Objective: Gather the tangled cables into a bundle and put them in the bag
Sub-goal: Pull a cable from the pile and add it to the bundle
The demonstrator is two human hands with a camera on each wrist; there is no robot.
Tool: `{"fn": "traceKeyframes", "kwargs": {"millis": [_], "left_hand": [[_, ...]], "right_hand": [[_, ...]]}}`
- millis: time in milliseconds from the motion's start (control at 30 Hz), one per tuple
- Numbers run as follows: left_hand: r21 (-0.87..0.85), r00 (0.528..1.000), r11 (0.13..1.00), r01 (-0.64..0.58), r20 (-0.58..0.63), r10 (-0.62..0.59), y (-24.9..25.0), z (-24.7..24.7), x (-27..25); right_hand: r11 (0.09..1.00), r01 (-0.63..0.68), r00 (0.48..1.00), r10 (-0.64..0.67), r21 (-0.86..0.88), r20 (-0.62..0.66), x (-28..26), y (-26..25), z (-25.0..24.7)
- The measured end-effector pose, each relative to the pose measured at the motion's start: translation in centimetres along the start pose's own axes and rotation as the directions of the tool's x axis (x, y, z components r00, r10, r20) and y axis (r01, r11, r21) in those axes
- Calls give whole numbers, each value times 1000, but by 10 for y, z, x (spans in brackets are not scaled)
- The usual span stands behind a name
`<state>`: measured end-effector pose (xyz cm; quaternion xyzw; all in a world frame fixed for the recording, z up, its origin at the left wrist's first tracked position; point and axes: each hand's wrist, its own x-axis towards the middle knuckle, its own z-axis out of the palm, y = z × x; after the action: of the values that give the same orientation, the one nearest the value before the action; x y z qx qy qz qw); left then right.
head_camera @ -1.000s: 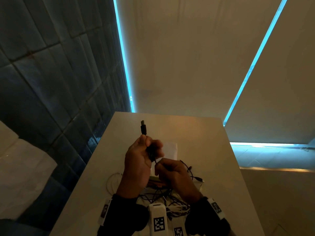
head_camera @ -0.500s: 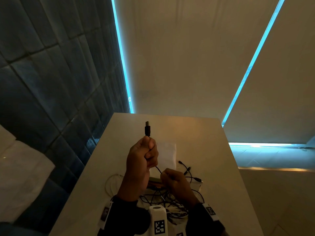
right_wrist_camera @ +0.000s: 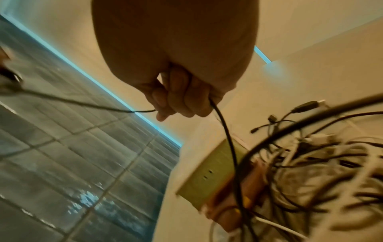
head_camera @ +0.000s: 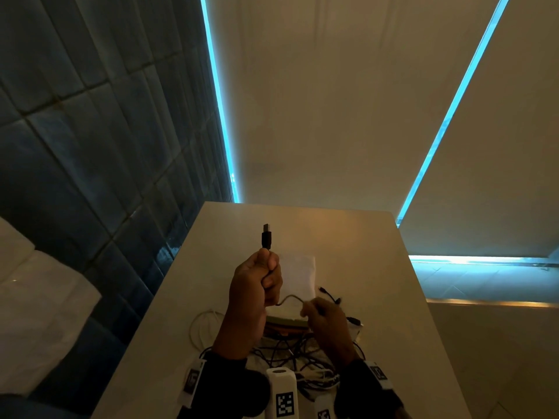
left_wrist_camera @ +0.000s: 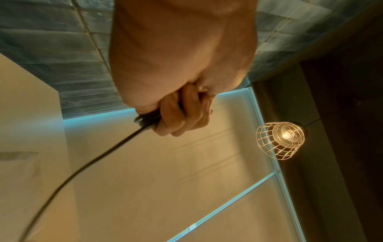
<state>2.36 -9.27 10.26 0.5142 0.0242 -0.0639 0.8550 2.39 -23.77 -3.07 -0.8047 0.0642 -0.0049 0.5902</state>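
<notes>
Gripping a thin black cable in its closed fist, the left hand is raised above the pale rectangular tabletop, and the cable's black USB plug stands upright out of the top of the fist, at twelve o'clock from the knuckles. In the left wrist view the fingers are curled tight round several dark folded strands, with one strand trailing away toward seven o'clock. From the underside of that fist the cable arches across to the right hand, which lies at about four o'clock from the left, lower and nearer the body; its fingers are curled and pinch the same cable, which then drops from the hand toward the tangled heap of black and white cables lying on the table at six o'clock from both hands, between the wrists. A white flat bag lies on the table just beyond the hands, at roughly one o'clock from the right hand. A thin white cable loop lies on the table at eight o'clock from the left hand.
</notes>
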Motion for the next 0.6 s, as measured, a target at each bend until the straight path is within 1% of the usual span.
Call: {"fn": "traceKeyframes", "kwargs": {"millis": [33, 133, 233, 300, 400, 467, 567, 600], "left_hand": [[14, 1000, 1000, 3, -8, -3, 1, 0, 1], [107, 999, 994, 12, -49, -7, 0, 0, 1], [197, 992, 980, 33, -125, -8, -5, 2, 2], [232, 985, 972, 40, -170, 0, -7, 2, 2], [179, 980, 983, 31, -197, 5, -5, 0, 1], [157, 980, 987, 41, -201, -9, -1, -1, 1], [209, 980, 973, 94, -192, -54, -1, -1, 1], [201, 981, 973, 113, -180, -77, -2, 0, 1]], "right_hand": [[998, 6, 1000, -4, 65, -22, 1, -10, -3], [970, 91, 995, -82, 224, -48, -2, -45, -13], [926, 170, 982, -187, 337, 19, -9, -76, -16], [907, 186, 966, -239, 377, 98, -15, -88, -16], [889, 171, 951, -262, 424, 164, -20, -94, -17], [884, 161, 945, -266, 438, 191, -23, -96, -19], [880, 143, 933, -272, 453, 234, -26, -99, -19], [886, 132, 929, -267, 445, 256, -27, -100, -19]]}}
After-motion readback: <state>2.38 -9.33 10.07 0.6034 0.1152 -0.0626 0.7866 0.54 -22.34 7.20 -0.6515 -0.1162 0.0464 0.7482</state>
